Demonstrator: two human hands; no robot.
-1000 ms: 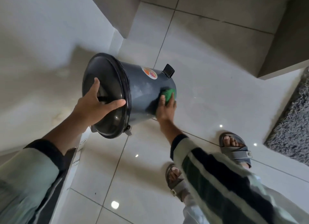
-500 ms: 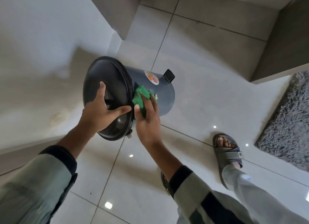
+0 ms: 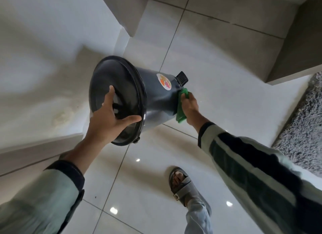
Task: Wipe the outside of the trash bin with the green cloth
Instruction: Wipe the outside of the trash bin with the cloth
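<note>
Both hands are on the trash bin (image 3: 156, 97), which is held tipped in the air above the tiled floor (image 3: 217, 62). Left hand (image 3: 108, 118) is spread open over the black lid (image 3: 115, 87): its fingers press flat on the lid face and its thumb reaches out to the lid's lower rim, so it braces the bin rather than closing around anything. To the right of the lid, the dark grey body runs away from the camera and slightly upward in the picture, narrowing toward its base. Its long axis lies close to level, with the lid end facing the person and the base end pointing away and to the right. A round orange and white sticker (image 3: 164, 81) sits on the upper side of the body, and a small black pedal (image 3: 182, 77) sticks out near the base. Further right, the right hand (image 3: 189, 105) is clenched on the green cloth (image 3: 181, 106) and presses it against the base end of the bin. A grey sandal (image 3: 181, 186) stands on the floor below, and a shaggy grey rug (image 3: 301, 129) lies at the far right.

Half a second ago the cloth was up against the lid rim, just beside the left thumb; now it is down at the base end, well apart from the left hand. The left hand has kept its place on the lid.
</note>
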